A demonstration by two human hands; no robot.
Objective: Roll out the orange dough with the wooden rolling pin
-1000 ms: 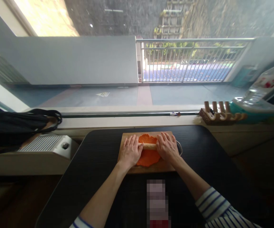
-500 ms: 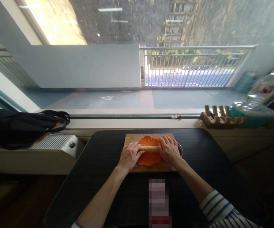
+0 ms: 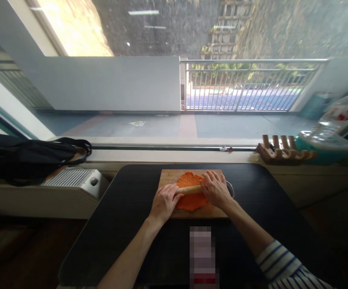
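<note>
A flat, ragged-edged sheet of orange dough [image 3: 191,202] lies on a wooden board [image 3: 166,176]. Across the middle of the dough rests a pale wooden rolling pin [image 3: 189,190], tilted slightly with its right end farther from me. My left hand [image 3: 164,202] is closed over the pin's left end, thumb on the near side. Over the right end lies my right hand [image 3: 216,188], its fingers curled on the pin. Both ends of the pin are hidden under my hands. A metal loop handle [image 3: 232,189] sticks out at the board's right edge.
The board lies on a black table [image 3: 125,216] below a window. On the sill at right are a wooden rack [image 3: 282,154], a teal container [image 3: 321,150] and a plastic bottle [image 3: 333,116]. A black bag [image 3: 26,158] and a white heater [image 3: 83,184] are at left.
The rolling pin has tilted a little, its left end now nearer me. My left hand has come slightly closer to me with it. The whole view has shifted slightly.
</note>
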